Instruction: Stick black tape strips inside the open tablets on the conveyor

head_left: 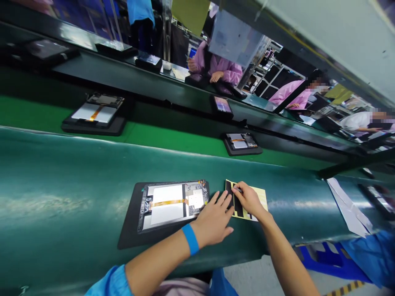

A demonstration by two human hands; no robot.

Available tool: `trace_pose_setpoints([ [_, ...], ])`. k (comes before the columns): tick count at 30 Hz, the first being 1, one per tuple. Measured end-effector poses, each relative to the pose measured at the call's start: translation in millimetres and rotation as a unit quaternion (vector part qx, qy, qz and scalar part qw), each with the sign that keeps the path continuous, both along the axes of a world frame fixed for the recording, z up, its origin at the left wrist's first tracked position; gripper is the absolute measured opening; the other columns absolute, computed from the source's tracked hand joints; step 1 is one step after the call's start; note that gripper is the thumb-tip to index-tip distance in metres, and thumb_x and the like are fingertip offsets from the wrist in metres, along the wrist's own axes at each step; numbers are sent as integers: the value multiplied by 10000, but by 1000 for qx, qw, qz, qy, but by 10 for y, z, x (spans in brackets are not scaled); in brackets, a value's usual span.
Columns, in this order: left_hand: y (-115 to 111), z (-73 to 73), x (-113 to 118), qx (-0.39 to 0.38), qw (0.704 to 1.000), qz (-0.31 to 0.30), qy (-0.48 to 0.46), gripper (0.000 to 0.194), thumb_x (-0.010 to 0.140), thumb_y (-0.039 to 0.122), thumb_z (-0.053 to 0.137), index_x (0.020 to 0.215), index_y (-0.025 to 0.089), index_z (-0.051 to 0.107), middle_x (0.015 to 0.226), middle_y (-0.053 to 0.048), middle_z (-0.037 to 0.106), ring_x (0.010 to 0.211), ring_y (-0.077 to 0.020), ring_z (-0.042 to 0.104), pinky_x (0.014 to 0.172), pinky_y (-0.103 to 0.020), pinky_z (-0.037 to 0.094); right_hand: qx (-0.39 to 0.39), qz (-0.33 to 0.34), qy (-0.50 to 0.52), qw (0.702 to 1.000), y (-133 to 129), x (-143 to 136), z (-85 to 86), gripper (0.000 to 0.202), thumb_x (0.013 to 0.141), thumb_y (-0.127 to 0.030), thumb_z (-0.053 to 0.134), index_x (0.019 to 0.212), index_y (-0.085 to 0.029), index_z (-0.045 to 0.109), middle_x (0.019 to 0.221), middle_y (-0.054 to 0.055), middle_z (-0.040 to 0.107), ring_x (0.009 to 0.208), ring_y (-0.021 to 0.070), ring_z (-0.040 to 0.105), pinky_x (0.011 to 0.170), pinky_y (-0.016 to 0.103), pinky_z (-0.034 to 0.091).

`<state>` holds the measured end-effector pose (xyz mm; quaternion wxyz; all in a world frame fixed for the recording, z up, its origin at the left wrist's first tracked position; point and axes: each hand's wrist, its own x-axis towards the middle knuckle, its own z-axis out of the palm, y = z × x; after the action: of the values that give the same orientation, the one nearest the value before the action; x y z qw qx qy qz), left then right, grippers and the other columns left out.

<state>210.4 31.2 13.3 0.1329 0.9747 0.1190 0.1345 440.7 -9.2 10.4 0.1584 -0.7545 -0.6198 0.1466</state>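
Observation:
In front of me, a yellow backing sheet (262, 198) with black adhesive strips lies on the green workbench. My right hand (250, 201) is over the sheet, thumb and fingertips pinched at the upper end of a black sticker (238, 208). Fingers spread, my left hand (214, 218) reaches to the sheet's left edge and holds nothing; a blue band circles its wrist. Just left of it, an opened tablet (168, 205) shows a white battery, an orange ribbon cable and a circuit board. It rests on a black foam pad (131, 220).
Beyond the bench edge runs a green conveyor belt (148, 135) carrying another opened tablet (97, 109) and a smaller one (240, 141). White papers (348, 207) lie to the right. A blue stool (324, 259) stands below. Co-workers in pink sleeves (230, 70) sit across the line.

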Motion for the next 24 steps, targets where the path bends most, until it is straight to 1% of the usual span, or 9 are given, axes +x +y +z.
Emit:
trace_pose_setpoints([
  [2, 35, -80, 63, -3, 1000, 3, 10, 589, 948, 557, 529, 1355, 138, 602, 1519, -187, 515, 1460, -349, 407, 1205, -522, 253, 6, 0, 8, 1000, -8, 14, -16, 262, 1001, -426, 446, 904, -222, 578, 883, 30, 637, 791, 199, 610, 722, 306, 424],
  [4, 56, -137, 60, 0, 1000, 5, 10, 585, 953, 562, 515, 1364, 154, 601, 1532, -170, 506, 1459, -338, 407, 1209, -516, 239, 16, -9, 15, 1000, -16, 32, -24, 265, 1001, -421, 439, 905, -219, 580, 883, 36, 638, 796, 203, 609, 730, 311, 429],
  [7, 62, -167, 17, 11, 1000, -1, 7, 595, 960, 564, 498, 1383, 156, 589, 1546, -166, 492, 1464, -334, 401, 1214, -512, 226, 28, -31, 22, 999, -28, 63, -1, 272, 995, -428, 450, 901, -216, 593, 872, 40, 645, 782, 202, 607, 724, 312, 436],
  [9, 58, -165, 1, 17, 1000, -5, 8, 598, 959, 561, 498, 1385, 151, 589, 1543, -169, 494, 1458, -337, 409, 1210, -517, 231, 25, -31, 20, 999, -32, 81, 42, 279, 1000, -428, 452, 905, -216, 607, 875, 39, 654, 777, 199, 612, 718, 309, 441],
  [14, 48, -171, 12, 33, 999, 0, 9, 606, 946, 561, 531, 1391, 153, 586, 1542, -162, 498, 1452, -344, 420, 1199, -525, 257, -18, 31, -21, 999, -1, 84, 182, 256, 1017, -376, 467, 961, -220, 662, 978, 47, 681, 873, 197, 655, 778, 303, 466],
  [18, 45, -185, 21, 39, 999, -2, 10, 625, 945, 566, 536, 1398, 138, 579, 1547, -169, 489, 1454, -354, 417, 1189, -534, 277, -56, 72, -81, 993, 61, 34, 272, 219, 1016, -343, 495, 1023, -223, 677, 1048, 48, 686, 948, 203, 672, 792, 294, 466],
  [21, 41, -195, 25, 40, 999, -3, 13, 633, 945, 565, 531, 1405, 132, 570, 1551, -170, 483, 1458, -357, 409, 1184, -536, 283, -85, 86, -126, 985, 102, 3, 312, 220, 1023, -346, 492, 1034, -228, 677, 1060, 46, 685, 918, 197, 677, 755, 284, 453],
  [24, 32, -209, 28, 39, 999, -2, 16, 634, 947, 558, 525, 1407, 123, 565, 1556, -176, 474, 1458, -361, 404, 1177, -544, 284, -102, 91, -132, 982, 124, 7, 308, 222, 1028, -348, 482, 1017, -227, 667, 1039, 42, 683, 886, 190, 671, 738, 280, 440],
])
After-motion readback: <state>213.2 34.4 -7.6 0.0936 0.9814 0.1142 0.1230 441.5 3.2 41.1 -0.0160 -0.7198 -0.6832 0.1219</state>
